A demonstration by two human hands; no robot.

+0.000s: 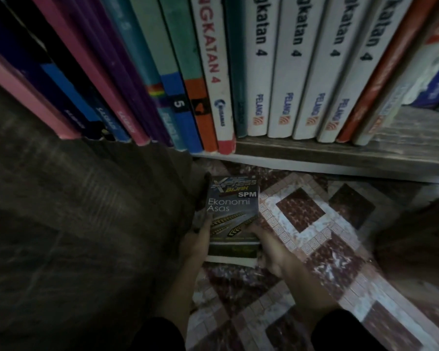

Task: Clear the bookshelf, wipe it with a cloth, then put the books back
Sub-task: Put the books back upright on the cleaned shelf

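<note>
Both hands hold a small stack of books below the shelf, low over the floor. The top book [232, 211] has a dark cover reading "Xpress Bijak SPM Ekonomi Asas". My left hand [197, 239] grips the stack's left edge, fingers running up its side. My right hand [269, 249] grips the lower right corner, thumb on the cover. Above, the wooden shelf board [340, 153] carries a row of upright books: pink, purple and blue spines [107, 79] on the left, several white "Tingkatan 4" spines [287, 72] on the right.
A dark wooden side panel or box [74, 224] fills the left, close against my left hand. The floor has a red and white patterned mat [314, 236]. A dark blurred shape [421, 236] sits at the right edge.
</note>
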